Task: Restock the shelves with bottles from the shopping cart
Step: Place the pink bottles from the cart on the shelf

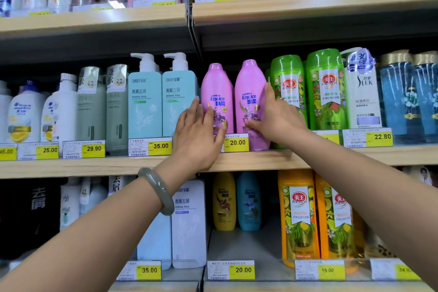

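Note:
Two pink Rejoice bottles stand side by side on the middle shelf (237, 161). My right hand (277, 117) grips the right pink bottle (251, 95), thumb across its front low down and fingers along its right side. My left hand (199, 135), with a grey-green bangle on the wrist, lies with straight fingers against the front of the left pink bottle (216, 92). The right bottle stands closer to the shelf's front edge than the left one. The shopping cart is out of view.
Teal pump bottles (163, 102) stand just left of the pink ones, green Mewon bottles (308, 92) just right. Yellow price tags (237, 142) line the shelf edges. Shelves above and below hold more bottles, with a gap in front of the yellow bottle (224, 201) on the lower shelf.

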{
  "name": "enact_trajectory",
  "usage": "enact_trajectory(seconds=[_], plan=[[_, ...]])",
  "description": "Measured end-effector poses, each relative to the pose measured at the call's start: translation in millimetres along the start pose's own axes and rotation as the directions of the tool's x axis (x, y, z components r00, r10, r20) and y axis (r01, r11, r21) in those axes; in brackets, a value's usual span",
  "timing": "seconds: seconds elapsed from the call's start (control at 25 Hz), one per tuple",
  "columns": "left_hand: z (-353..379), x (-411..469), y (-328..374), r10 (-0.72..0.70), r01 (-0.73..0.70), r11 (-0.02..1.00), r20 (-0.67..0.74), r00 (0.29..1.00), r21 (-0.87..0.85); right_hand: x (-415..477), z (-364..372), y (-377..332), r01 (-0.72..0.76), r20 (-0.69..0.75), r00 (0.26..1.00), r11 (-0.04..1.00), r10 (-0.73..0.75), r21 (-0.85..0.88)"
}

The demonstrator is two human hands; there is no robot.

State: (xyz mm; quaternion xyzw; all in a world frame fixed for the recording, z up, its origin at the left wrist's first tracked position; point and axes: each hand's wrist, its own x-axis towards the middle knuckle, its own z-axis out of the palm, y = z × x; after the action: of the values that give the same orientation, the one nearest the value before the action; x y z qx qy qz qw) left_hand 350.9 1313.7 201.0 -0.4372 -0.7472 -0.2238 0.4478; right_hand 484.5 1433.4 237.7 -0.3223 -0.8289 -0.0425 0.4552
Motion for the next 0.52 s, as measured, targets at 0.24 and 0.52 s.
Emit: enact_trajectory(seconds=[0.24,0.52], plan=[[3.6,-8.8,5.7,0.049,-0.049,0.994,0.002,0.999,0.099,-9.0,-2.4,-1.9,0.180,-0.066,0.980,0.981,-0.185,-0.078],[4.8,-4.1,3.7,0.056,-0.057,0.998,0.077,0.995,0.006,0.9,3.6,-0.5,0.180,0.010,0.984,0.982,-0.180,-0.048]])
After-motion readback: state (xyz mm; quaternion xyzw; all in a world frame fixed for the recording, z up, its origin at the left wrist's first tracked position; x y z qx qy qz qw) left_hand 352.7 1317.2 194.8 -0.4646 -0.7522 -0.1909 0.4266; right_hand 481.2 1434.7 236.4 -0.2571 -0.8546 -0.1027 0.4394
